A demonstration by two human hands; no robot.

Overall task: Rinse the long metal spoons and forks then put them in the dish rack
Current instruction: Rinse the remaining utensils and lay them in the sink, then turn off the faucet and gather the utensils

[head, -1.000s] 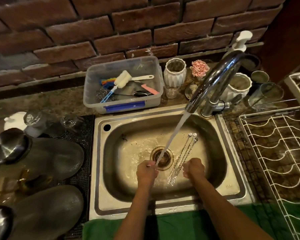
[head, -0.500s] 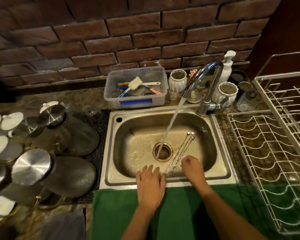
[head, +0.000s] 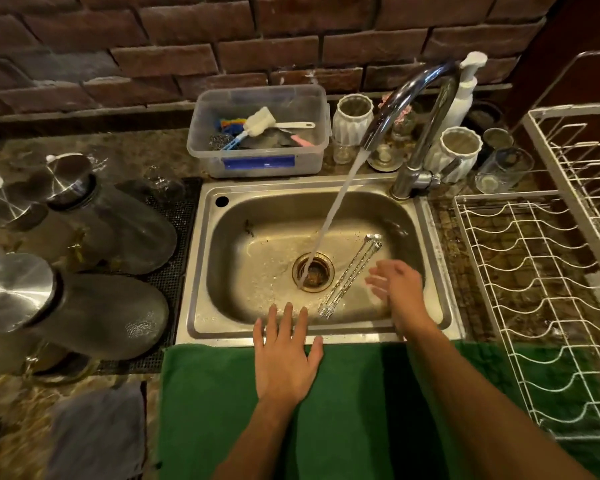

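Several long thin metal spoons and forks (head: 352, 275) lie side by side on the bottom of the steel sink (head: 201, 271), right of the drain (head: 313, 271), bowls at the far end and tines toward me. Water runs from the curved tap (head: 413, 98) into the drain. My right hand (head: 395, 285) hovers open just right of the cutlery, fingers spread, holding nothing. My left hand (head: 284, 355) rests flat and open on the sink's near rim and the green towel (head: 222, 410). The white wire dish rack (head: 541, 306) stands to the right of the sink.
Behind the sink stand a clear plastic tub of brushes (head: 257, 133), white ribbed cups (head: 352, 117), a pump bottle (head: 465, 95) and glasses (head: 503, 168). Large upturned glass jars with metal lids (head: 84, 299) lie on a black mat at the left.
My left hand has come out of the water stream and now lies flat on the sink's near edge. My right hand has opened and shifted right of the cutlery. The view has pulled back.
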